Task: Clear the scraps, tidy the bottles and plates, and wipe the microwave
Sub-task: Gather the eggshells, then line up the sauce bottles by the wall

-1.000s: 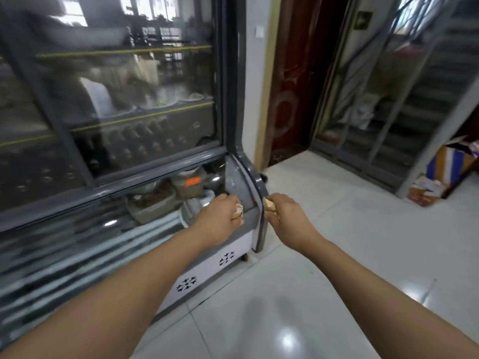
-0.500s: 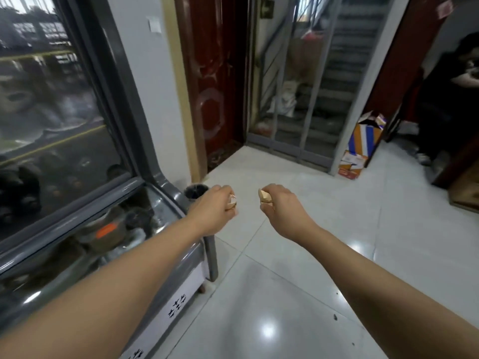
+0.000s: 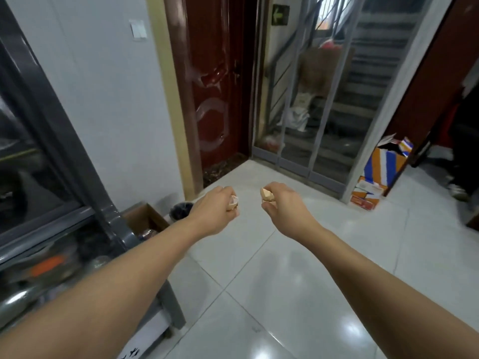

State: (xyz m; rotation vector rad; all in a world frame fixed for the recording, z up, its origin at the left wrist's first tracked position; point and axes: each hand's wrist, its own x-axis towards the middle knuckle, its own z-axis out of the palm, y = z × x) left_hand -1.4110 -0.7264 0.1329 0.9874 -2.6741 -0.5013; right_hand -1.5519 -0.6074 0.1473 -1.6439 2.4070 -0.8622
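Head view: both arms reach forward over the white tiled floor [image 3: 298, 281]. The left hand [image 3: 215, 211] is curled into a fist round a small pale crumpled scrap [image 3: 233, 202], which pokes out past its fingers on the side facing the other hand. The right hand [image 3: 281, 203] is likewise closed, its fingers and thumb pinching a tan, shell-like scrap piece [image 3: 267, 195] that sticks out toward the left hand. The two scraps are held near each other, apart, with a gap of floor showing between them.

Just beyond and to the left of the left hand's fingers stands a small dark bin [image 3: 180, 209] against the wall; what is in it is too dark to tell. Beside it, further left, an open cardboard box [image 3: 145, 218] holds some blurred items that cannot be made out. Left of that is a glass-fronted display cabinet [image 3: 51, 203], with blurred containers behind its lower pane.

Well beyond the right hand's fingers, to the right, a torn orange, blue and white carton [image 3: 381, 172] stands on flat packages by a sliding screen door [image 3: 324, 99]. A dark red door [image 3: 215, 86] is straight ahead of the fingers.
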